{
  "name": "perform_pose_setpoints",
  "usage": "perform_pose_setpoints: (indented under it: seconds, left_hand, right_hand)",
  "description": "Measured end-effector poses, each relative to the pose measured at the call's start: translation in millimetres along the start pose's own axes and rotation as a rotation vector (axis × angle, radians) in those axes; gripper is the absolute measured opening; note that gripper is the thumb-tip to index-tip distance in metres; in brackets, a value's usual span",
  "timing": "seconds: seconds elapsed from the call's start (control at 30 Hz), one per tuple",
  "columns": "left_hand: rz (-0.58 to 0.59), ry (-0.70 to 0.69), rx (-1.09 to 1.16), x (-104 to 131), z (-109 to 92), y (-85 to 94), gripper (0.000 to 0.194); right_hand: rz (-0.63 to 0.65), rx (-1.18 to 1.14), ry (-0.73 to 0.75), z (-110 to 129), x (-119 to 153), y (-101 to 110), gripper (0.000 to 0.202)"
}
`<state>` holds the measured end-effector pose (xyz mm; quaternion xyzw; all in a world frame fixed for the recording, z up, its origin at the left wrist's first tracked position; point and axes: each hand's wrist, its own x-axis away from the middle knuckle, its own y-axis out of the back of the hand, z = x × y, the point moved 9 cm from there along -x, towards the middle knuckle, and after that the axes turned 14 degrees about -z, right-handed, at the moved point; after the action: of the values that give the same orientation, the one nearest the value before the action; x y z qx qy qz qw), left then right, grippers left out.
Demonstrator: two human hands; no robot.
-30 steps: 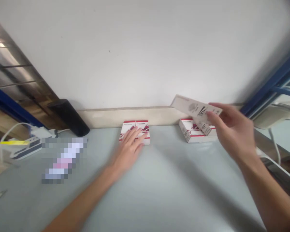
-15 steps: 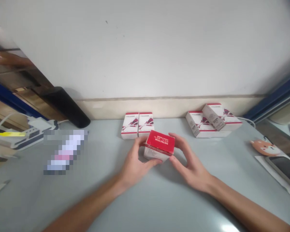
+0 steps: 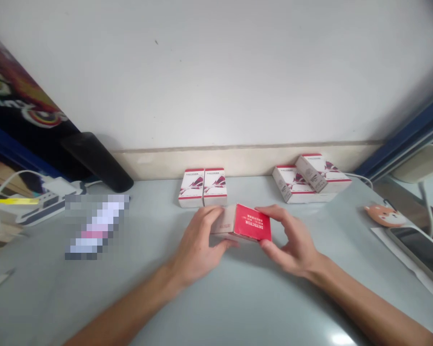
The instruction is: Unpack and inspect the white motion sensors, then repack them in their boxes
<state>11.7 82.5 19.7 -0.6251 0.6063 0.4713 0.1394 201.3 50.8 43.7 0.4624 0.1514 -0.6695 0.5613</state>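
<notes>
A small red and white cardboard box (image 3: pixel 252 223) is held between my two hands, above the grey table. Its red end carries the word DETECTOR, upside down to me, and faces right and up. My left hand (image 3: pixel 198 240) grips the white end, thumb in front and fingers behind. At the red end, my right hand (image 3: pixel 292 240) pinches the box between thumb and fingers. Just behind it, two matching boxes lie side by side, a left box (image 3: pixel 191 187) and a right box (image 3: pixel 215 186).
Further right, one box (image 3: pixel 324 173) leans on another box (image 3: pixel 292 182) by the wall. A fox-faced item (image 3: pixel 384 215) and a phone (image 3: pixel 420 252) lie at the right. On the left are a power strip (image 3: pixel 50 202), a black cylinder (image 3: pixel 101 163) and a blurred-out object (image 3: pixel 97 228).
The held box has turned so its red end points more to the right and a white side shows at the left. Both hands have shifted with it. Behind the left edge, a dark, colourful print has appeared.
</notes>
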Motion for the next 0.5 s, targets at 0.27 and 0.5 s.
perform_pose_setpoints:
  seconds: [0.27, 0.5]
  left_hand:
    - [0.013, -0.058, -0.045, 3.4, -9.5, -0.7, 0.071]
    - [-0.002, -0.104, -0.091, 3.0, -14.7, 2.0, 0.068]
  right_hand:
    - [-0.066, -0.032, -0.033, -4.9, 3.1, 4.1, 0.035]
    - [-0.063, -0.055, -0.116, -12.5, 6.6, 2.5, 0.033]
